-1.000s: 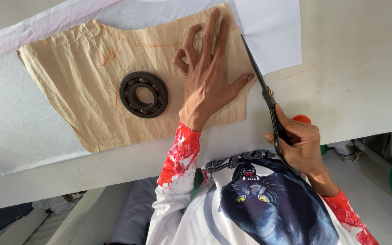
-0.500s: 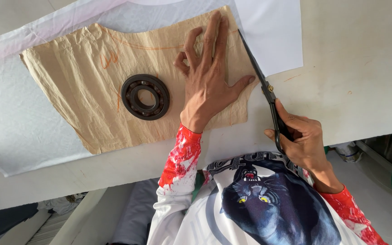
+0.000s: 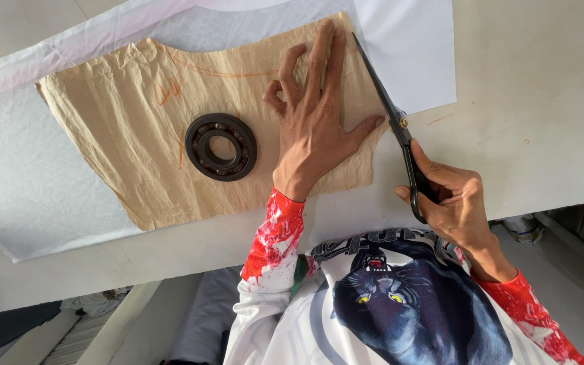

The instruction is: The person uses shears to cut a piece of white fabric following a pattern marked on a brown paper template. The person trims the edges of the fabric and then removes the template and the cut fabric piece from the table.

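Nearest, the right hand (image 3: 457, 206) grips black scissors (image 3: 393, 125), blades running along the paper pattern's (image 3: 136, 128) right edge. The left hand (image 3: 315, 122) presses the pattern flat on white cloth (image 3: 414, 47). Its far end looks uncut.

No packages, labels, signs or screens are visible. The only marked surface is the tan paper pattern (image 3: 136, 128) lying on the white table (image 3: 542, 122): an irregular, crinkled sheet carrying orange hand-drawn lines, a curved stroke near its far edge and short strokes toward its left part. No printed label or tag can be made out on the pattern itself.
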